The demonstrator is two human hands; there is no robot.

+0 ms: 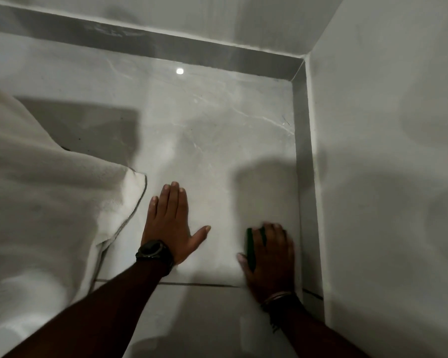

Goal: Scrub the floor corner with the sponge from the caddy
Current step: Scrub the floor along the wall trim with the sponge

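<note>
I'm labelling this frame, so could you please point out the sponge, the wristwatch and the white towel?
sponge [251, 248]: head view, on its exposed green edge beside the right hand.
wristwatch [152, 249]: head view, on the dark dial.
white towel [62, 192]: head view, on the middle of the cloth.

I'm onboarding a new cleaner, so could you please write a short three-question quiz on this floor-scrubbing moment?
1. True or false: the left hand lies flat on the floor tile with nothing in it.
2. Which hand has its grip on the green sponge? A) left B) right C) neither
3. Fill in: the white towel lies to the ___ of the left hand.

Key:
1. True; the fingers are spread on the tile.
2. B; the right hand presses the sponge down near the right-hand skirting.
3. Left.
</note>
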